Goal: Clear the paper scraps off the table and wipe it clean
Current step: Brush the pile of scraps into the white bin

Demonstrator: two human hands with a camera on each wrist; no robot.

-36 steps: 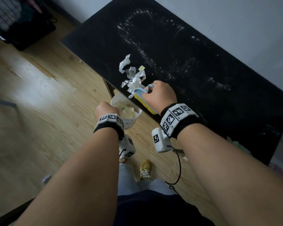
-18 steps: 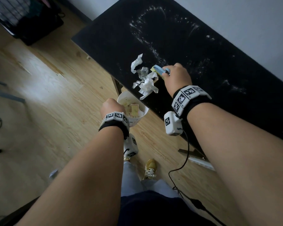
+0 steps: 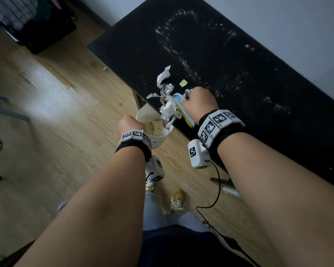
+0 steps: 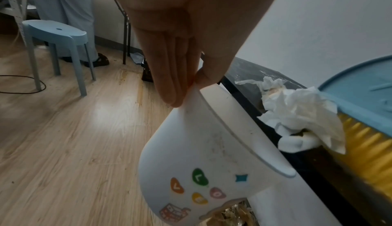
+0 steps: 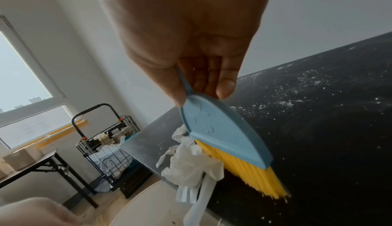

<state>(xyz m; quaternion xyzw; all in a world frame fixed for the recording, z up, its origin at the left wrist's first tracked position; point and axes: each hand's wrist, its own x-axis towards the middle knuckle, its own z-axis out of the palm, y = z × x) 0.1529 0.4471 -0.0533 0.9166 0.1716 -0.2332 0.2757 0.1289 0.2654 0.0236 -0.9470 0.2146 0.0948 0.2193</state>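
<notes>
Right hand [image 3: 198,104] wrapped around the handle of a small brush [image 5: 226,140], blue back up, yellow bristles [image 5: 248,174] down on the black table [image 3: 239,105] close to its near edge. Thumb and fingers [image 5: 226,85] curled on the thin handle, seen well from the right wrist.

Crumpled white paper scraps [image 3: 169,110] bunched against the bristles, right at the table edge, some strips hanging over it. More scraps [image 3: 163,77] a bit farther in on the table, apart from the brush: a twisted white strip, a shiny crinkled piece and a small yellowish square [image 3: 183,83]. White powdery streaks [image 3: 181,60] spread in an arc over the dark top.

Left hand [image 3: 128,125] below the table edge, pinching the rim of a white cup [image 4: 203,146] between thumb and flat fingers [image 4: 167,82]. Cup tilted, mouth toward the table edge, just under the hanging paper; touching the edge or not, hard to say. Coloured stickers on the cup wall. Inside the cup [image 3: 152,122] some pale pieces, perhaps paper, not clear.

Wooden floor [image 3: 56,112] under the arms, yellow shoes [image 3: 176,199] below. Blue stool [image 4: 57,33] standing on the floor in the left wrist view. Wire cart [image 5: 106,137] by the wall near the far end of the table.
</notes>
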